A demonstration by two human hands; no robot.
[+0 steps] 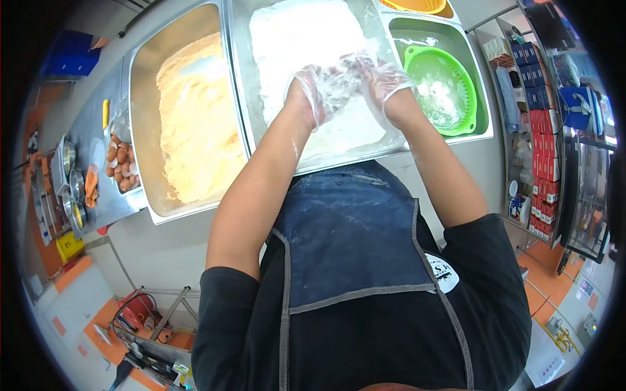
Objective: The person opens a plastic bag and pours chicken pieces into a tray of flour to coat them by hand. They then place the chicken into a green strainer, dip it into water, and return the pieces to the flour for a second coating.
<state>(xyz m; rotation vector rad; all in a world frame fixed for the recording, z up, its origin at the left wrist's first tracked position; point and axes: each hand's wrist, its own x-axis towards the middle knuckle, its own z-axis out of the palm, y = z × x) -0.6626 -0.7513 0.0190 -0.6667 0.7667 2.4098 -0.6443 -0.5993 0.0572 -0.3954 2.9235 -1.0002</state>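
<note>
Both my hands wear loose, clear plastic gloves and hang over a metal pan (244, 72) of white powder (306, 26). My left hand (312, 88) curls inward, and my right hand (383, 83) faces it from the right, fingers bent toward the middle. Between them is a whitish, powder-dusted mass (340, 88), washed out by glare; I cannot tell what it is. To the left is a deep metal pan (145, 98) of yellowish crumbly powder (202, 130). On the right, a green plastic strainer (471, 98) sits in a metal pan of liquid, with whitish pieces inside.
Brown eggs (120, 163) are heaped left of the yellow powder, near an orange cloth (91, 189) and metal bowls. A yellow strainer (417, 5) shows at the top right. Shelves with red boxes (544, 163) stand to the right. My dark apron (352, 241) is against the pan's near edge.
</note>
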